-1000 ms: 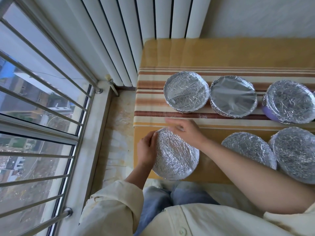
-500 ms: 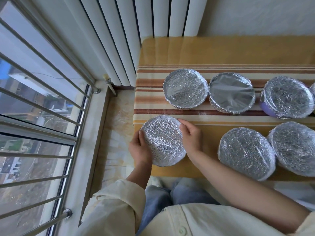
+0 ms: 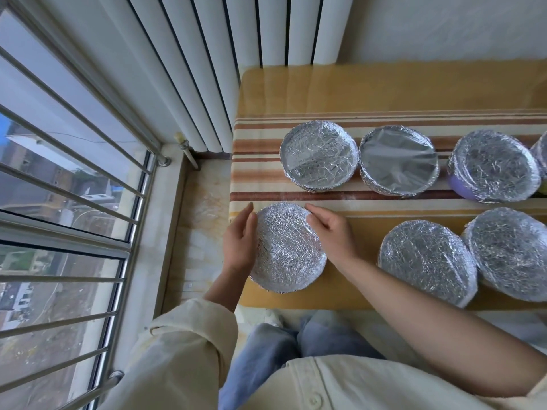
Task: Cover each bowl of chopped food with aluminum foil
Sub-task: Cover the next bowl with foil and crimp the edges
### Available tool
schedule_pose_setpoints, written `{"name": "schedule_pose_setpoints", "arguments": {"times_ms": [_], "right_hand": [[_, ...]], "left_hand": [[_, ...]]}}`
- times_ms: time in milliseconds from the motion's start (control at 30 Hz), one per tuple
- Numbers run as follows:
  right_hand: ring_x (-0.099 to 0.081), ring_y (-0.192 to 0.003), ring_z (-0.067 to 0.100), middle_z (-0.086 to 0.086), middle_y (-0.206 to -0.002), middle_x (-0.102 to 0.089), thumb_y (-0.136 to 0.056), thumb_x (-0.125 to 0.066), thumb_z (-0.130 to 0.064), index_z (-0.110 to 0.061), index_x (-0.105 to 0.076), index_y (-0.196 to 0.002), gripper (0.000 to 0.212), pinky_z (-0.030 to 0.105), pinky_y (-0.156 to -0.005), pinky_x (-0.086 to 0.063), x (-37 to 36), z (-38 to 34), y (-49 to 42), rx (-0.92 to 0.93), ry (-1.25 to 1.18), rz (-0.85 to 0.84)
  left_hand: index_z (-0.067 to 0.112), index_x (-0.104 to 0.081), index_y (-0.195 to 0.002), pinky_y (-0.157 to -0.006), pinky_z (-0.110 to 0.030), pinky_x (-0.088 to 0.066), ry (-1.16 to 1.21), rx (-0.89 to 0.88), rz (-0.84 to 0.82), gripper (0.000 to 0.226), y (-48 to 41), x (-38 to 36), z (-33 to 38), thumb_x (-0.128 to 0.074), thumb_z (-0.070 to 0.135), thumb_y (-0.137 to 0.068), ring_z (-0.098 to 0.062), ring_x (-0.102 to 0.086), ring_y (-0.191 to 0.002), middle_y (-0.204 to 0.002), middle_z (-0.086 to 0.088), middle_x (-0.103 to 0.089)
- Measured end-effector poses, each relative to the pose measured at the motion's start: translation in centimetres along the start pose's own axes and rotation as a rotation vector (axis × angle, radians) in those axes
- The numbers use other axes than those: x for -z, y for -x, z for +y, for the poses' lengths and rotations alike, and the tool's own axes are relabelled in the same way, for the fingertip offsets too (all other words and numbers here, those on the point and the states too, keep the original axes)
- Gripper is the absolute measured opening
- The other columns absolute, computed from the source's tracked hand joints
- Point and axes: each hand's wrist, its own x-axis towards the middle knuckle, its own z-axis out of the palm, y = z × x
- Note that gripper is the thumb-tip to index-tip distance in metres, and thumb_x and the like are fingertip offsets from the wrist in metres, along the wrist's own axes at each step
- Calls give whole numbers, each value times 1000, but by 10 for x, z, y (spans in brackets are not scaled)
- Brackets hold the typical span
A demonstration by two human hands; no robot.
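A bowl wrapped in crinkled aluminum foil [image 3: 287,253] sits at the near left corner of the yellow table [image 3: 355,93]. My left hand [image 3: 239,244] lies along the bowl's left side with straight fingers, touching the foil. On the bowl's upper right edge, my right hand [image 3: 334,238] curls its fingers over the foil rim. Several other foil-covered bowls stand on the table: a back row [image 3: 318,158], [image 3: 398,161], [image 3: 492,165] on the striped cloth, and two [image 3: 426,260], [image 3: 512,253] near the front edge at the right.
A white radiator [image 3: 207,69] stands behind the table's left end. A marble sill [image 3: 201,232] and a barred window [image 3: 74,173] run along the left. The table's front edge is just above my knees.
The bowl has gone from tilted in both hands at the table's edge to resting further onto the table. My left hand's fingers have straightened along its side.
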Motion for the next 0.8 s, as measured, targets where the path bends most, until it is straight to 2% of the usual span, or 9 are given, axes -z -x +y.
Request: {"name": "schedule_pose_setpoints", "arguments": {"times_ms": [133,267,333,400,467,533,600,667,800], "right_hand": [[-60,-105,4,-8,-110,-67,-95,-54,-6,-14,-66,-118,27,15,-87,-46,-6,2,-2,-31,-67,58],[-62,-102,5,-6,-107,-68,-95,-54,-4,-18,-68,-111,25,15,-88,-46,-8,4,-5,-1,-28,52],[-61,-99,1,-5,-107,-69,-95,-54,-3,-14,-69,-112,25,11,-87,-44,-6,-1,-9,21,6,16],[-59,-90,-10,-8,-104,-68,-95,-54,-3,-14,-68,-114,26,7,-81,-42,-2,-7,-18,39,68,-69],[-60,-85,-13,-15,-100,-67,-96,-54,-6,-16,-68,-116,27,9,-76,-44,1,-16,-27,40,138,-183],[-62,-102,-1,-13,-113,-66,-96,-56,-11,-15,-66,-121,27,19,-86,-50,2,-19,-34,33,181,-262],[-57,-115,3,-8,-125,-62,-95,-58,-16,-13,-60,-129,34,17,-97,-44,3,-21,-33,21,194,-309],[-56,-115,1,-8,-125,-62,-95,-59,-20,-13,-60,-129,35,13,-96,-42,6,-19,-26,40,189,-260],[-60,-103,-1,-7,-115,-66,-95,-57,-13,-8,-62,-125,31,10,-87,-45,13,-6,-1,55,84,-28]], "left_hand": [[14,-72,-114,-92,-28,-50,-45,-79,-17,24,-6,-6,-6,-54,19,-99,-7,-64,-100,-106,4,-73],[15,-73,-109,-84,-25,-50,-82,-104,46,26,-5,-7,-13,-52,18,-95,-11,-66,-95,-100,4,-74],[13,-72,-110,-84,-26,-49,-56,-70,80,24,0,-10,-13,-51,11,-98,-12,-65,-94,-99,3,-74],[12,-69,-108,-82,-27,-48,-7,-15,112,24,9,-14,-12,-47,10,-100,-11,-62,-92,-97,3,-71],[13,-64,-107,-83,-29,-46,34,56,140,21,22,-16,-9,-44,13,-102,-11,-59,-91,-96,5,-67],[15,-61,-106,-83,-30,-44,37,79,162,18,33,-14,-9,-43,14,-102,-10,-57,-91,-95,9,-64],[14,-60,-107,-82,-30,-44,17,76,172,18,41,-7,-12,-44,11,-100,-11,-56,-91,-95,10,-63],[12,-59,-109,-80,-27,-43,27,84,182,19,45,-1,-14,-45,7,-97,-10,-56,-91,-96,11,-63],[13,-61,-112,-79,-25,-44,31,74,175,23,45,0,-8,-44,15,-96,-8,-58,-92,-102,6,-65]]}}
